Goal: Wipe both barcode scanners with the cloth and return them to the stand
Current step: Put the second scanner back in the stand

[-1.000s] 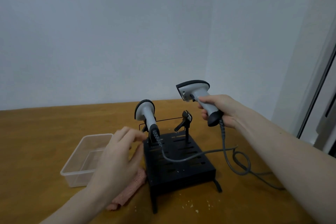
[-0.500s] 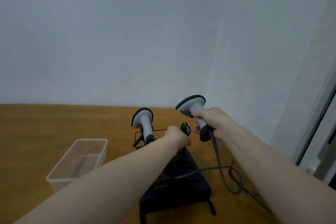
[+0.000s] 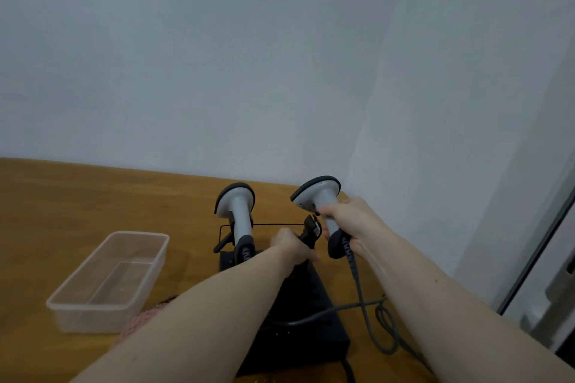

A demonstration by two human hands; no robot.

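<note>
A black slotted stand (image 3: 314, 305) sits on the wooden table. One grey-white barcode scanner (image 3: 238, 214) rests upright in the stand's left holder. My right hand (image 3: 351, 227) grips the handle of the second scanner (image 3: 319, 196), held just right of the stand's empty black holder clip (image 3: 311, 227). My left hand (image 3: 292, 247) is closed around that clip's post. A pink cloth (image 3: 146, 319) lies on the table left of the stand, mostly hidden by my left forearm.
A clear plastic tub (image 3: 109, 283) stands to the left of the stand. The grey scanner cables (image 3: 370, 314) loop on the table to the right. The table's right edge and a door frame (image 3: 535, 258) are close by.
My left hand left the cloth and reached forward to the right holder clip. My right hand brought the scanner down beside that clip. The camera tilted upward.
</note>
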